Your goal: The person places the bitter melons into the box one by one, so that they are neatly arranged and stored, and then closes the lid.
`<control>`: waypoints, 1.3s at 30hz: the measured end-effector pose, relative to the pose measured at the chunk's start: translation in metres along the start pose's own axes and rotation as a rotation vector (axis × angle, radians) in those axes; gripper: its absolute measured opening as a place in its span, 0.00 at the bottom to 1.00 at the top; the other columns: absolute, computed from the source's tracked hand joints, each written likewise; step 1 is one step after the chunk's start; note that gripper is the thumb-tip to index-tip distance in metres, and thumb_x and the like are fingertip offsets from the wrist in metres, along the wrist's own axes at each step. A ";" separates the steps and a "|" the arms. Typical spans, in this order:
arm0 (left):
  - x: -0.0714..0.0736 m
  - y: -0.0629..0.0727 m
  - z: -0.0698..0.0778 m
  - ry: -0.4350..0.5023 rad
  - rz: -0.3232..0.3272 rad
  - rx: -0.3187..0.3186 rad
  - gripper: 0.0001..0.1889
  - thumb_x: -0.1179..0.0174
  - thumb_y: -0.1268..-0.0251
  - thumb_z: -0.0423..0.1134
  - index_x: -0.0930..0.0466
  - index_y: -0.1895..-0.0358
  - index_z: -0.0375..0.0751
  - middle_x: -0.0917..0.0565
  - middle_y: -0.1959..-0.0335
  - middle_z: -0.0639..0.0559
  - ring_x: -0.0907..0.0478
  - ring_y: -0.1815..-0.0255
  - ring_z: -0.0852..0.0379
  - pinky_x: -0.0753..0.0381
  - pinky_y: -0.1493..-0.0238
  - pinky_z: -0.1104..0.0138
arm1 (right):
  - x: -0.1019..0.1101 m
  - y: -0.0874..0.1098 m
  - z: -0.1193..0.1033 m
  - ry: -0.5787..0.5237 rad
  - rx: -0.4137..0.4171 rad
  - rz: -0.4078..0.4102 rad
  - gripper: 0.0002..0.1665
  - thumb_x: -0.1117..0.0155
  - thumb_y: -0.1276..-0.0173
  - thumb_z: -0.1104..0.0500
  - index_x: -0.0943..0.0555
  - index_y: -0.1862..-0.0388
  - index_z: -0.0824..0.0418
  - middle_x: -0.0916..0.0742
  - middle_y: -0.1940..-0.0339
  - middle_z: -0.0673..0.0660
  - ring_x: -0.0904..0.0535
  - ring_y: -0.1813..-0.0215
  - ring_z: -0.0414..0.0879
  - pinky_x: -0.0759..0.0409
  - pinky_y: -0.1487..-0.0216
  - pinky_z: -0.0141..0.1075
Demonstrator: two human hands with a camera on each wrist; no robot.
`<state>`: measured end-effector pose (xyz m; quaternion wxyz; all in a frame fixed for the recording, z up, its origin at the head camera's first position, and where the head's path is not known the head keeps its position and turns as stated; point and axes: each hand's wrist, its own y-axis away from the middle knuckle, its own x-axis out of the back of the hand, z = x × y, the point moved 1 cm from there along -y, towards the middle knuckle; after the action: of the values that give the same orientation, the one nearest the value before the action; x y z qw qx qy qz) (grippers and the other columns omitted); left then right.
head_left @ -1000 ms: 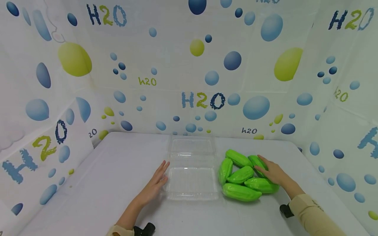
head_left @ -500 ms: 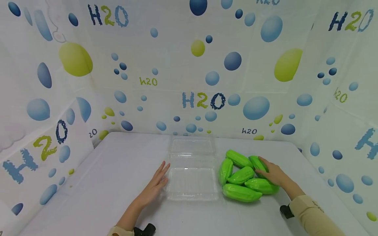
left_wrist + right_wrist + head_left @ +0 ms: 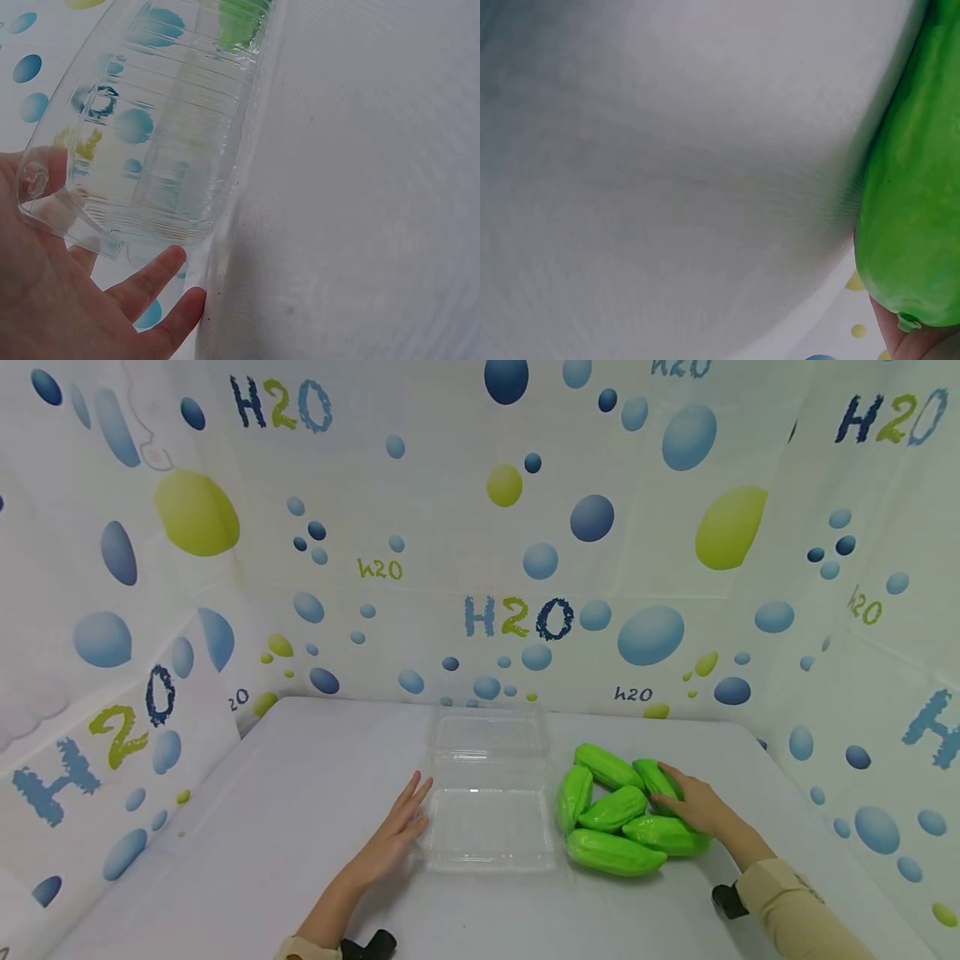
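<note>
A clear plastic clamshell box [image 3: 491, 831] lies unfolded on the table, its lid [image 3: 487, 735] toward the back wall. My left hand [image 3: 390, 839] is at the box's left edge with fingers extended; the left wrist view shows the fingers [image 3: 154, 283] spread beside the clear plastic. Several glossy green, ridged, elongated fruits [image 3: 617, 852] lie clustered to the right of the box. My right hand [image 3: 697, 806] rests over the far-right fruit [image 3: 654, 777], fingers loosely extended. In the right wrist view a green fruit [image 3: 919, 195] with a short stem hides most of that hand [image 3: 911, 337].
A white cloth covers the table [image 3: 285, 793]. Behind and at both sides stand patterned curtains [image 3: 420, 502] with blue and green dots and H2O lettering. Black camera mounts [image 3: 369, 946] are worn on both wrists.
The head view has shifted very slightly. Both hands, the box and the fruits keep their places.
</note>
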<state>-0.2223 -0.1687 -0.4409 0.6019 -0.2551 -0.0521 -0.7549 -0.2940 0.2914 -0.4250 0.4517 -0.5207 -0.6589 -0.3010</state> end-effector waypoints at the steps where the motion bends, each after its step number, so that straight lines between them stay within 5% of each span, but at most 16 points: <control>1: 0.000 0.000 0.000 -0.004 0.000 0.003 0.27 0.57 0.29 0.36 0.49 0.29 0.40 0.61 0.27 0.42 0.66 0.29 0.40 0.61 0.37 0.39 | 0.000 0.000 0.000 0.000 0.000 0.001 0.40 0.46 0.32 0.48 0.44 0.34 0.75 0.32 0.43 0.81 0.37 0.43 0.76 0.37 0.47 0.64; 39: -0.001 0.003 0.002 -0.039 0.001 0.015 0.27 0.59 0.28 0.38 0.51 0.28 0.43 0.61 0.27 0.44 0.65 0.28 0.43 0.59 0.37 0.40 | 0.020 -0.002 -0.015 -0.028 0.023 0.093 0.41 0.41 0.35 0.50 0.42 0.34 0.73 0.33 0.41 0.79 0.37 0.42 0.75 0.36 0.48 0.64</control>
<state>-0.2187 -0.1674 -0.4403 0.6030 -0.2655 -0.0695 -0.7490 -0.2926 0.2864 -0.4006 0.4618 -0.5497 -0.6438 -0.2647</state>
